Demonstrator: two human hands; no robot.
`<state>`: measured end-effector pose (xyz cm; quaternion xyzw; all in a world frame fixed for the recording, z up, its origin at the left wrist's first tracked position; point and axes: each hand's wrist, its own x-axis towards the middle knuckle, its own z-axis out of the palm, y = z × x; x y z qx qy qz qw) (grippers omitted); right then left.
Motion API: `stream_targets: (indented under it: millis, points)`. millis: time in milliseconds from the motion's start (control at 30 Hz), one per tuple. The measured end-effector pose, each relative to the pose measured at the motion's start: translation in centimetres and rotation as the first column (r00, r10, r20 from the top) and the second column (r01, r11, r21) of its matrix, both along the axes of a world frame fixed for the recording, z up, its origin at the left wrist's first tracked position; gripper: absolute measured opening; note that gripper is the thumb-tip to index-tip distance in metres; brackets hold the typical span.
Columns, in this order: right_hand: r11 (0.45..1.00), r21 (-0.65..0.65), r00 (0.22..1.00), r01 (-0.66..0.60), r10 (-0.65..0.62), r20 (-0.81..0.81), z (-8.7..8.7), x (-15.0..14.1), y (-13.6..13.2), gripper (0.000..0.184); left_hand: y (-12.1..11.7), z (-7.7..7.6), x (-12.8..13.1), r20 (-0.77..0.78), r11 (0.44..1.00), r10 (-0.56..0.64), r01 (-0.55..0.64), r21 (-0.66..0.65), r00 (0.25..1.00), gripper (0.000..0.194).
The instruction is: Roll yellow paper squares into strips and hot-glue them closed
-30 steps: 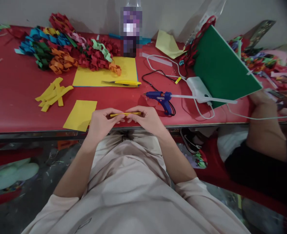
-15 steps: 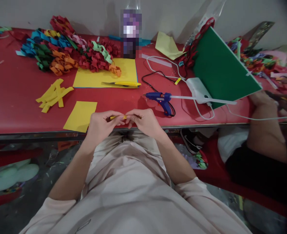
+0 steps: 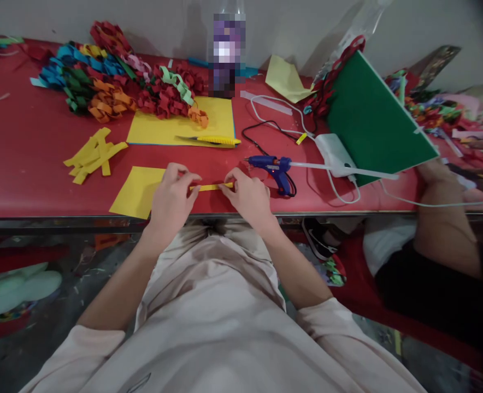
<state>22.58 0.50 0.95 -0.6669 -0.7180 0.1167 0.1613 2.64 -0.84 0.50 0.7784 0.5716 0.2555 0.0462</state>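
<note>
A narrow yellow paper strip (image 3: 209, 188) stretches level between my hands, just above or on the red table near its front edge. My left hand (image 3: 172, 194) has its thumb and forefinger closed at the strip's left end. At the other end, the thumb and fingers of my right hand (image 3: 249, 197) pinch the strip. A blue glue gun (image 3: 275, 166) with a long clear glue stick lies just beyond my right hand. Partly behind my left wrist is a yellow paper sheet (image 3: 135, 191). Cut yellow strips (image 3: 94, 155) lie in a loose pile farther left.
A yellow craft knife (image 3: 219, 141) rests on a larger yellow sheet (image 3: 155, 131). Colourful paper chains (image 3: 110, 101) are heaped behind it. On the right, a green board (image 3: 381, 117) leans over a white power box (image 3: 335, 154) with cables. Another person's arm (image 3: 446, 213) is beyond it.
My hands have moved apart and slightly forward from the table edge. The yellow strip, mostly hidden in my fingers before, now shows stretched between them.
</note>
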Motion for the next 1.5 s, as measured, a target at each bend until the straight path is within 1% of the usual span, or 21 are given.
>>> stream_targets:
  millis: [33,67,133,200,233,267,333,400,500,567,633,733,800,867,933,1000,1133,1267,1367,1500]
  points:
    - [1.000,0.020,0.998,-0.014,0.013,0.065,-0.1,-0.3,-0.4,0.026,-0.3,-0.1,0.3,-0.104,0.998,-0.060,0.063,0.029,0.993,0.028]
    - [0.998,0.032,0.993,-0.057,0.053,0.101,-0.2,-0.6,-0.9,0.030,-0.7,-0.2,0.5,-0.203,0.992,-0.113,0.123,0.037,0.973,0.035]
    - [0.980,0.059,0.973,-0.189,0.180,0.143,-0.4,-1.2,-2.0,0.039,-1.6,-0.4,1.0,-0.362,0.982,-0.161,0.186,0.035,0.918,0.041]
    - [0.952,0.081,0.941,-0.296,0.275,0.199,-0.6,-1.4,-3.1,0.047,-2.3,-0.4,1.1,-0.433,0.981,-0.154,0.191,0.042,0.888,0.042]
    - [0.947,0.087,0.931,-0.309,0.282,0.233,-0.6,-1.4,-3.5,0.049,-2.5,-0.3,1.0,-0.448,0.979,-0.157,0.197,0.043,0.880,0.043]
    - [0.951,0.089,0.928,-0.295,0.263,0.263,-0.6,-1.2,-3.8,0.051,-2.8,-0.2,0.9,-0.455,0.978,-0.166,0.206,0.040,0.875,0.044]
    - [0.971,0.090,0.935,-0.223,0.187,0.300,-0.7,-0.5,-4.0,0.053,-3.0,0.1,0.3,-0.439,0.974,-0.189,0.224,0.027,0.878,0.047]
    - [0.980,0.101,0.940,-0.174,0.135,0.313,-0.8,0.3,-4.0,0.053,-2.9,0.4,-0.4,-0.387,0.970,-0.216,0.241,0.016,0.896,0.046]
    - [0.978,0.126,0.945,-0.164,0.119,0.306,-1.0,1.0,-3.7,0.054,-2.2,0.7,-1.2,-0.281,0.971,-0.225,0.238,0.012,0.933,0.034]
    - [0.980,0.131,0.951,-0.151,0.107,0.291,-1.0,1.0,-3.7,0.054,-1.8,0.8,-1.4,-0.246,0.971,-0.230,0.239,0.005,0.942,0.029]
    - [0.982,0.130,0.957,-0.135,0.095,0.274,-0.9,0.9,-3.7,0.054,-1.8,1.0,-1.6,-0.271,0.964,-0.257,0.265,-0.007,0.928,0.027]
    - [0.983,0.135,0.963,-0.127,0.089,0.254,-0.8,0.9,-3.8,0.054,-2.6,1.2,-1.8,-0.339,0.954,-0.286,0.298,-0.016,0.896,0.032]
    - [0.982,0.135,0.962,-0.131,0.093,0.256,-0.8,0.9,-3.7,0.054,-3.0,1.4,-1.7,-0.338,0.958,-0.271,0.287,-0.002,0.901,0.032]
    - [0.981,0.131,0.956,-0.144,0.104,0.274,-0.8,1.1,-3.6,0.053,-3.0,1.6,-1.4,-0.321,0.967,-0.233,0.253,0.022,0.918,0.030]
    - [0.978,0.125,0.949,-0.168,0.126,0.288,-0.7,1.2,-3.5,0.052,-2.4,1.7,-1.1,-0.309,0.975,-0.197,0.218,0.033,0.930,0.027]
    - [0.975,0.123,0.949,-0.184,0.144,0.279,-0.5,1.4,-3.4,0.052,-1.6,1.7,-0.8,-0.284,0.978,-0.189,0.207,0.035,0.940,0.027]
    - [0.960,0.131,0.949,-0.247,0.213,0.232,-0.2,1.6,-3.5,0.050,-0.6,1.1,-0.9,-0.180,0.982,-0.176,0.185,0.035,0.968,0.028]
    - [0.941,0.144,0.934,-0.307,0.268,0.238,-0.5,1.6,-3.5,0.049,-0.5,0.2,-1.0,-0.079,0.987,-0.157,0.159,0.018,0.984,0.024]
    - [0.931,0.138,0.923,-0.339,0.300,0.242,-0.9,1.6,-3.5,0.048,-0.6,0.0,-0.7,0.005,0.991,-0.132,0.132,-0.009,0.991,0.023]
    - [0.938,0.128,0.928,-0.322,0.285,0.239,-0.8,1.6,-3.5,0.047,-0.8,0.1,-0.2,0.034,0.985,-0.170,0.171,-0.005,0.985,0.023]
